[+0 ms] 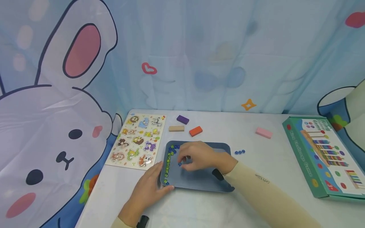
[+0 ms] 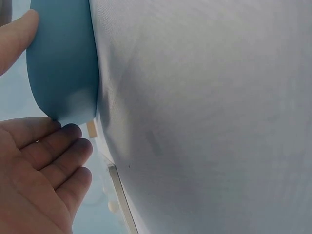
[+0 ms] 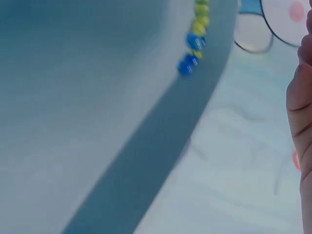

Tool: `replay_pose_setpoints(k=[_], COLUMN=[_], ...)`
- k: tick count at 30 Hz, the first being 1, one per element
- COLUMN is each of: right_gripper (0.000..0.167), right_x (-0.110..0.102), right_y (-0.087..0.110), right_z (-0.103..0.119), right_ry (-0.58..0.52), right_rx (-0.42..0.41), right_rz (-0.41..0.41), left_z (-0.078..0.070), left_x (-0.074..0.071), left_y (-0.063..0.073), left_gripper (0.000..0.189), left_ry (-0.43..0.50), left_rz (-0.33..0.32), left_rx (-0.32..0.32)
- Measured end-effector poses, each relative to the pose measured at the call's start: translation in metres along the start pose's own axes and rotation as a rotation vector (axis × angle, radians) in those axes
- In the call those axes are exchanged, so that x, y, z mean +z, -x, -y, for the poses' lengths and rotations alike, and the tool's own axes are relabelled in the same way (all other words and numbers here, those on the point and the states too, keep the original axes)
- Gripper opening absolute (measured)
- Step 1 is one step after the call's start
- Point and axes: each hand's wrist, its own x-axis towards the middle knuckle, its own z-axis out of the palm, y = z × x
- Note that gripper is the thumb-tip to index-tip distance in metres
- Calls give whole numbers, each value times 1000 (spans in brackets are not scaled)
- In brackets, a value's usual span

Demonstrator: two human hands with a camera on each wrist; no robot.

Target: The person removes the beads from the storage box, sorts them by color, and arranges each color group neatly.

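A shallow grey-blue tray [image 1: 196,183] lies on the table with yellow-green marbles [image 1: 167,164] in a line along its left side. Several blue marbles [image 1: 172,148] cluster at its back left corner, and one more blue marble sits at the front left. My left hand [image 1: 151,185] braces the front left corner, thumb along the front wall and extended fingers against the left wall [image 2: 66,58]. Over the tray's left half, my right hand [image 1: 196,155] has curled fingers and pinches a blue marble [image 1: 180,164] between thumb and fingertip.
Three blue marbles [image 1: 240,152] sit right of the tray. Behind it lie purple [image 1: 182,119], tan [image 1: 176,128] and orange [image 1: 195,131] blocks; a pink block [image 1: 263,132] is farther right. An animal puzzle board [image 1: 137,141] is at left, a green game box [image 1: 325,158] at right.
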Motion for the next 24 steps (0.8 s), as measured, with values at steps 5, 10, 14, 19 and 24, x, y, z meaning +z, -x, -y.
replay_pose_setpoints(k=[5,10,14,19,24], right_gripper=[9,12,16,19,21], right_x=[-22,-39,-50,-60,-61], right_y=[19,46,73,107,139], right_z=[-5,-18,-32,-49,-66], right_ry=[30,43,47,80,93], right_rx=[41,83,133,226,335], right_rz=[-74,-183,-257,-300,-323], left_z=[0,-2,-1,2,2], left_x=[1,1,1,2,3], left_y=[0,0,0,0,0], left_gripper=[112,112,111,110,110], left_ry=[-2,5,-6,-12,-8], left_rz=[17,36,31,21,23], left_rx=[-29,-63,-63,-51,-42])
